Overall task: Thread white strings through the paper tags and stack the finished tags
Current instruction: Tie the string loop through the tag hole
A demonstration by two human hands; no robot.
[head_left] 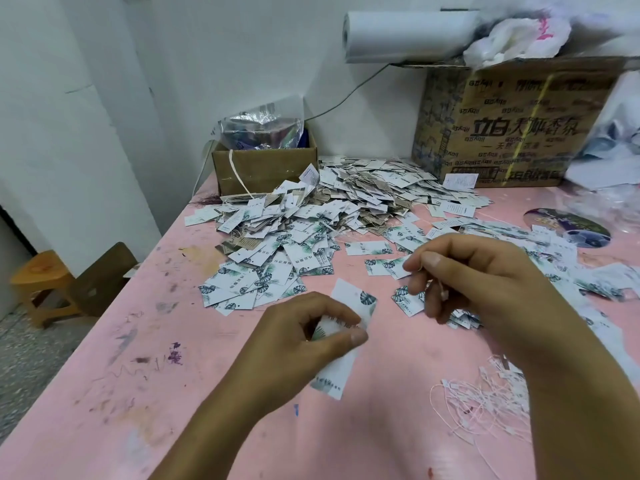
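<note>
Threading step | left hand (304,327) pinches tag (355,297) above counter (207,375); right hand (485,275) pinches string (442,292) just beside it | hole not visible | judged: steady tag, feed string end straight | heap (294,220) lies behind.

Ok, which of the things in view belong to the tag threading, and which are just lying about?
In the job: left hand gripping tags; right hand pinching a white string; loose strings; tag heap.
Lying about: small box, big carton, paper roll, round disc, stool.
</note>
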